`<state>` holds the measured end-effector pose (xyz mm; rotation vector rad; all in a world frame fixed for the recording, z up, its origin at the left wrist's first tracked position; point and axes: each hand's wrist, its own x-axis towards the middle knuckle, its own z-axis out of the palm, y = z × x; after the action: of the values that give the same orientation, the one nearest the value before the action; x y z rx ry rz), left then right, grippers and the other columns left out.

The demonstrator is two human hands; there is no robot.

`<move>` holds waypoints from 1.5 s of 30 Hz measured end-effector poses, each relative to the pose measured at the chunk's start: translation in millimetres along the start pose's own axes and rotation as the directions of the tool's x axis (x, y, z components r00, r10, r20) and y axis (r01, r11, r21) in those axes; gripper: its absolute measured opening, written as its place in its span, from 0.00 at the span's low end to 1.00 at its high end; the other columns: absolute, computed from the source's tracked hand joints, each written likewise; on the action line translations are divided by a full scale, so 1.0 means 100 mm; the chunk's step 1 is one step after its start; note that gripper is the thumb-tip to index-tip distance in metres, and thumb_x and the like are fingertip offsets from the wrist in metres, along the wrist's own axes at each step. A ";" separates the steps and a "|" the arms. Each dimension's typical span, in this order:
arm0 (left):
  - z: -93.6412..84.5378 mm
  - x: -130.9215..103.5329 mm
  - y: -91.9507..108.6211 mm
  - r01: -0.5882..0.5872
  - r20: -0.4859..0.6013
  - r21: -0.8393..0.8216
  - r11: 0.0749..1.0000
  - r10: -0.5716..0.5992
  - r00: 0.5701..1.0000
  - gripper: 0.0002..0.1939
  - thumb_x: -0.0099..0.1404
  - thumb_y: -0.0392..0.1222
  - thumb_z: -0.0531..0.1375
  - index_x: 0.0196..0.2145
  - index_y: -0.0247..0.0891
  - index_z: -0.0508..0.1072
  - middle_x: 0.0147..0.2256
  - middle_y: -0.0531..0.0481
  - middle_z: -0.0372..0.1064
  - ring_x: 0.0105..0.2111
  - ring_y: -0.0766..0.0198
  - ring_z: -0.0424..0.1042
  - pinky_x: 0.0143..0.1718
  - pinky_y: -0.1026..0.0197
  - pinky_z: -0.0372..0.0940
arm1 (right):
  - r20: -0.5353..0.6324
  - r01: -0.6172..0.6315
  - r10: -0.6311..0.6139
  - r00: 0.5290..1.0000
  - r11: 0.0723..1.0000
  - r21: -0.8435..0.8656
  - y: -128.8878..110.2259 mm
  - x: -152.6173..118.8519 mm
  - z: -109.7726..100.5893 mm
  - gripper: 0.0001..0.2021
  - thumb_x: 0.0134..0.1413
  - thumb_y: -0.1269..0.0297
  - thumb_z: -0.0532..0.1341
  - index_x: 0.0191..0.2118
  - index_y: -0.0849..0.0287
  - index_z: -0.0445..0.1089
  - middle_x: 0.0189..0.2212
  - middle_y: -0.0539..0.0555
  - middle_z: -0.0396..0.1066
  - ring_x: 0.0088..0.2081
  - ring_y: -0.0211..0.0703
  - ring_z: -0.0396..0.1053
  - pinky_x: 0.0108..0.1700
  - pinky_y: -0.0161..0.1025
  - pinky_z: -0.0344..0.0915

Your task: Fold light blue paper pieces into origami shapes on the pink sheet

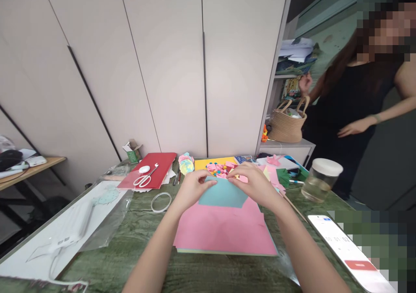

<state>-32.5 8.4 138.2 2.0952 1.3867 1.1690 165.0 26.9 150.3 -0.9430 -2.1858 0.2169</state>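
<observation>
The left hand [195, 187] and right hand [253, 180] both pinch the far edge of the blue sheet [222, 193], which lies over the pink paper [224, 234] on the surface [191, 273]. If the two pinches pull unevenly, the sheet could skew or crease. The loose bits [217, 169] sit just beyond the fingers, so a forward push might scatter them; the right forearm could nudge the stick [297, 209] beside it.

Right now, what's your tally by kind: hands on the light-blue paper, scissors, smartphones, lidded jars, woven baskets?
Hands on the light-blue paper: 2, left hand and right hand
White-handled scissors: 1
Smartphone: 1
White-lidded jar: 1
Woven basket: 1
Total: 6
</observation>
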 end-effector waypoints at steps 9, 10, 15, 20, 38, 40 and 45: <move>0.08 -0.04 0.12 -0.072 0.000 -0.011 0.997 0.072 0.997 0.08 0.53 0.43 0.57 0.31 0.39 0.69 0.29 0.53 0.68 0.29 0.67 0.64 0.30 0.65 0.57 | 0.025 0.088 -0.087 0.996 0.995 -0.043 -0.06 -0.02 0.03 0.06 0.50 0.66 0.54 0.28 0.53 0.67 0.28 0.49 0.69 0.35 0.41 0.62 0.46 0.44 0.51; 0.09 -0.05 0.14 -0.090 -0.007 -0.012 0.996 0.090 0.996 0.07 0.53 0.42 0.56 0.30 0.39 0.70 0.29 0.53 0.69 0.30 0.67 0.65 0.32 0.65 0.58 | 0.021 0.090 -0.090 0.996 0.995 -0.043 -0.08 -0.02 0.04 0.05 0.50 0.67 0.54 0.28 0.53 0.67 0.28 0.49 0.69 0.35 0.41 0.62 0.46 0.44 0.50; 0.09 -0.06 0.19 -0.131 -0.034 0.004 0.991 0.131 0.991 0.06 0.55 0.39 0.54 0.27 0.39 0.71 0.28 0.54 0.69 0.30 0.66 0.66 0.34 0.65 0.59 | -0.002 0.064 -0.064 0.998 0.997 -0.032 -0.11 -0.02 0.04 0.05 0.49 0.67 0.54 0.27 0.53 0.67 0.27 0.49 0.69 0.35 0.42 0.62 0.43 0.43 0.52; -0.01 -0.04 0.14 -0.086 -0.035 -0.032 0.996 0.085 0.996 0.08 0.55 0.41 0.54 0.26 0.38 0.70 0.28 0.52 0.70 0.30 0.64 0.67 0.34 0.63 0.60 | 0.017 0.030 -0.030 0.999 0.999 -0.029 0.00 -0.04 -0.13 0.06 0.47 0.67 0.55 0.25 0.54 0.67 0.26 0.50 0.69 0.34 0.42 0.63 0.40 0.42 0.53; 0.00 0.02 -0.02 -0.036 -0.062 -0.110 0.993 0.029 0.998 0.11 0.55 0.45 0.54 0.25 0.36 0.70 0.28 0.51 0.69 0.31 0.64 0.67 0.33 0.63 0.59 | -0.077 -0.155 0.145 0.986 0.978 -0.140 0.40 -0.07 -0.34 0.07 0.47 0.64 0.53 0.26 0.55 0.68 0.28 0.51 0.70 0.33 0.45 0.63 0.36 0.41 0.55; 0.01 0.03 -0.02 -0.029 -0.059 -0.137 0.990 0.021 0.998 0.11 0.55 0.46 0.55 0.25 0.35 0.70 0.28 0.51 0.69 0.31 0.64 0.67 0.33 0.63 0.59 | -0.027 -0.100 0.100 0.995 0.995 -0.012 0.29 -0.07 -0.34 0.09 0.48 0.61 0.54 0.33 0.54 0.69 0.34 0.52 0.70 0.37 0.45 0.63 0.37 0.40 0.56; 0.04 0.05 -0.05 -0.018 -0.049 -0.174 0.985 0.010 0.999 0.11 0.54 0.46 0.55 0.25 0.35 0.69 0.28 0.50 0.68 0.31 0.64 0.67 0.32 0.64 0.60 | 0.008 -0.032 0.032 0.999 0.998 0.050 0.12 -0.05 -0.24 0.08 0.49 0.61 0.54 0.33 0.53 0.69 0.33 0.51 0.70 0.37 0.44 0.64 0.40 0.41 0.56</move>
<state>-31.6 15.1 135.0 1.9702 1.2431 1.3042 190.4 29.4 160.1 -0.9508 -2.1626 0.2896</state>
